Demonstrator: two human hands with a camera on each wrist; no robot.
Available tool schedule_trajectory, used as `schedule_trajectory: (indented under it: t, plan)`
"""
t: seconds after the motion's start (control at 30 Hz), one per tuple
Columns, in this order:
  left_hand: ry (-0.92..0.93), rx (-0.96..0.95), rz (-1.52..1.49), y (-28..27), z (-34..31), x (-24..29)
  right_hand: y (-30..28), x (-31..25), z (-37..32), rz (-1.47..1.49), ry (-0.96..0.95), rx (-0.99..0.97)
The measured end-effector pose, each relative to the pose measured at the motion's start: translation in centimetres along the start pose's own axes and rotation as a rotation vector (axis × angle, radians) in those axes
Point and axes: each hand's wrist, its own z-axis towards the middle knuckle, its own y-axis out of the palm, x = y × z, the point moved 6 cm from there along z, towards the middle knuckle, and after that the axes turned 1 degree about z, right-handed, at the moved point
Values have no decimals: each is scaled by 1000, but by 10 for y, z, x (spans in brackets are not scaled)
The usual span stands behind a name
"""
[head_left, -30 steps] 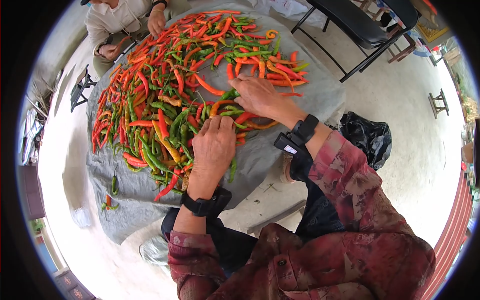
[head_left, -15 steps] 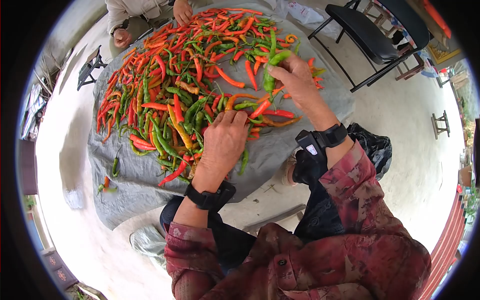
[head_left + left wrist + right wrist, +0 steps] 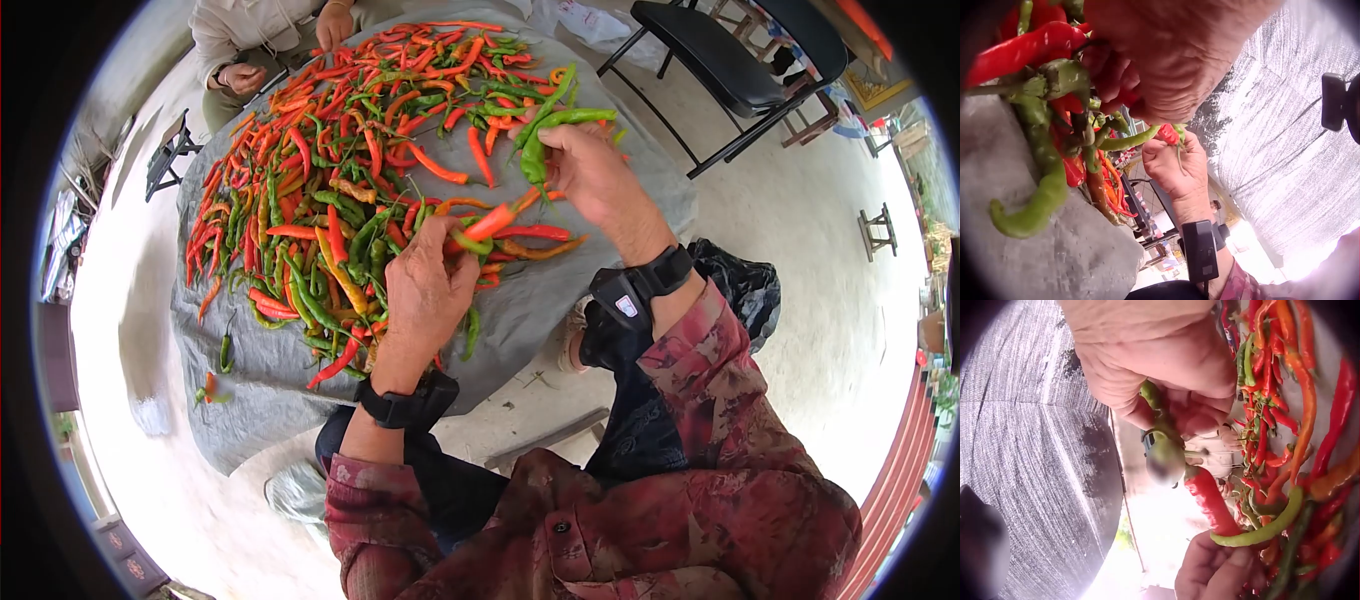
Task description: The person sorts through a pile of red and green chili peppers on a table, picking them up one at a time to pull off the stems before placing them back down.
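Observation:
My right hand (image 3: 600, 180) pinches several green chili peppers (image 3: 534, 160), which stick out past the thumb and fingers above the near right part of the pile. Lower and to the left, my left hand (image 3: 425, 290) holds a red chili pepper (image 3: 492, 221) between thumb and fingers, its stem end pointing toward the right hand. In the right wrist view a curved light-green chili pepper (image 3: 1266, 533) lies across that red one, under the left thumb. Beneath both hands spreads the pile of red, orange and green chili peppers (image 3: 330, 210).
A grey cloth (image 3: 270, 370) covers the table under the pile. Across it sits another person (image 3: 245, 35), hands near the far peppers. A black folding chair (image 3: 720, 70) stands at the far right, a black plastic bag (image 3: 740, 300) right of my knees, and a small stool (image 3: 172, 155) at left.
My right hand first reached into the pile, then lifted green chili peppers up and to the right. My left hand, earlier down at the pile, now holds up a red chili pepper.

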Motion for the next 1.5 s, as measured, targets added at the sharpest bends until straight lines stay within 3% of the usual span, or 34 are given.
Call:
schedule_trajectory:
  t: [0.07, 0.13, 0.2, 0.43, 0.5, 0.7, 0.77, 0.9, 0.97, 1.07, 1.13, 1.2, 1.3, 1.43, 1.5]
  plan:
    - [-132, -40, -146, -1, 1, -5, -3, 1, 1, -54, 17, -10]
    - [-124, -10, -216, 0, 4, -8, 3, 0, -2, -108, 32, -21]
    - [-293, -49, -480, 4, 4, -17, 26, 10, -11, -175, 110, -197]
    - [-195, -176, -681, 14, 3, -16, 50, 23, -19, -221, 92, -295]
    - [-346, -249, -778, 17, 0, -21, 51, 25, -19, -248, 115, -311]
    - [-357, -321, -832, 17, 0, -18, 59, 13, -25, -313, 55, -335]
    - [-379, -314, -849, 15, 1, -11, 62, 11, -24, -447, -54, -428]
    - [-479, -301, -912, 17, -2, -17, 56, 25, -19, -175, 110, -402]
    - [-425, -321, -889, 22, -2, -21, 42, 25, -14, -36, 146, -180]
    - [-413, -322, -812, 21, -4, -20, 22, 18, -2, 62, 85, -62]
    - [-452, -303, -757, 20, -4, -19, 16, 13, -1, -20, 30, 34]
    - [-446, -217, -762, 17, -2, -18, -5, 3, 1, -319, -133, 241]
    - [-414, -270, -733, 21, -2, -19, -15, 2, 5, -364, -90, 295]
    - [-425, -219, -724, 21, -1, -20, 1, 4, 0, -412, -61, 120]
    - [-423, -119, -786, 18, 0, -21, 21, 0, -4, -796, -239, -7]
